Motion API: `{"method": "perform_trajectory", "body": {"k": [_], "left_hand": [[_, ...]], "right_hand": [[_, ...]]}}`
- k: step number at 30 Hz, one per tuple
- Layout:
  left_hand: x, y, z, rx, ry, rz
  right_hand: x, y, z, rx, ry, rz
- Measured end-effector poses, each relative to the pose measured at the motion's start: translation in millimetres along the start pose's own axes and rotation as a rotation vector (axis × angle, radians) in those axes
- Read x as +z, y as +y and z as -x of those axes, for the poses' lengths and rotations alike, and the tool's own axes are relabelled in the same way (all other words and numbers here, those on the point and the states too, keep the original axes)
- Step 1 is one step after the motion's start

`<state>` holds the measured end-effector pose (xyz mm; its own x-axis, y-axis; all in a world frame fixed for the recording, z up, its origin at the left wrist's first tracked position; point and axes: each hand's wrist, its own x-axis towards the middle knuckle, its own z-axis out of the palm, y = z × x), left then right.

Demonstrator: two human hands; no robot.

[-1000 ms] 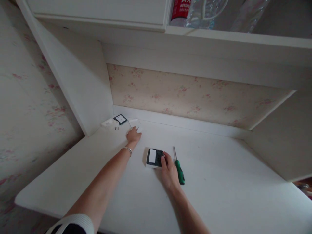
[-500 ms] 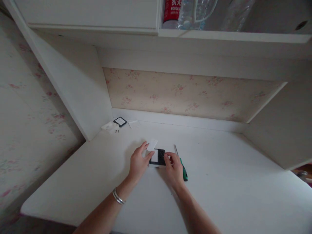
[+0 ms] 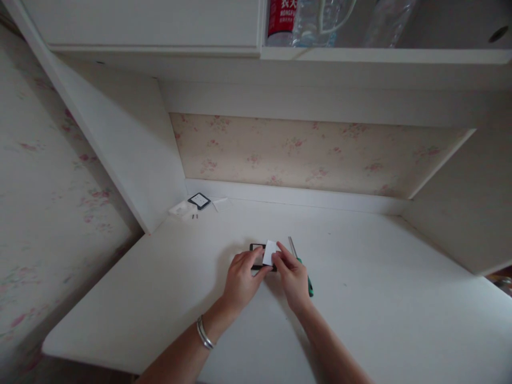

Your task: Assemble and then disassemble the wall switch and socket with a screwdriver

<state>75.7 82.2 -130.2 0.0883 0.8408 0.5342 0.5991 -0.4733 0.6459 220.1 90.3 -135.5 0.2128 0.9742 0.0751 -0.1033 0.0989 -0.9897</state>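
A small rectangular piece with a black frame (image 3: 252,247) sits at the middle of the white desk, partly covered by my fingers. My left hand (image 3: 241,278) is closed on it, thumb at the near edge and fingers over the far side. My right hand (image 3: 293,278) pinches a small white rectangular plate (image 3: 270,252) by its right side, tilted over the right part of the framed piece. Whether the plate touches the frame I cannot tell. Just right of my right hand lies a screwdriver (image 3: 310,288) with a green and black handle, its shaft pointing away.
At the desk's back left are a black-bordered square plate (image 3: 199,200), a whitish box-like piece (image 3: 182,210), two small screws (image 3: 194,216) and a thin white piece (image 3: 220,203). Above the desk runs a shelf (image 3: 360,54) holding plastic bottles (image 3: 281,24).
The white plate has passed from my left hand to my right and moved over the frame's right part. My left hand has shifted right and now grips the framed piece.
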Motion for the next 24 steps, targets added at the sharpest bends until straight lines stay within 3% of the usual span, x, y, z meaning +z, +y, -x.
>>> {"method": "perform_trajectory", "body": {"k": [4,9,13,18,24], "left_hand": [[-0.7,-2.7,-4.0,-0.041,0.028,0.043],[-4.8,-17.8,-12.5,-0.175,0.073,0.082],[-7.8,-31.9,-15.8,-0.156,-0.061,0.081],[-8.3,-45.1,-15.2,-0.108,-0.297,0.083],[-6.4,-49.4,-16.4,-0.123,-0.301,0.14]], "right_hand": [[-3.3,0.0,-1.8,0.039,0.053,0.034],[-4.4,0.9,-4.9,-0.023,0.113,0.099],[-5.8,1.3,-8.0,-0.007,0.114,0.082],[-9.4,2.8,-10.7,0.018,0.071,0.231],[-11.7,5.1,-12.8,0.046,0.008,0.401]]}}
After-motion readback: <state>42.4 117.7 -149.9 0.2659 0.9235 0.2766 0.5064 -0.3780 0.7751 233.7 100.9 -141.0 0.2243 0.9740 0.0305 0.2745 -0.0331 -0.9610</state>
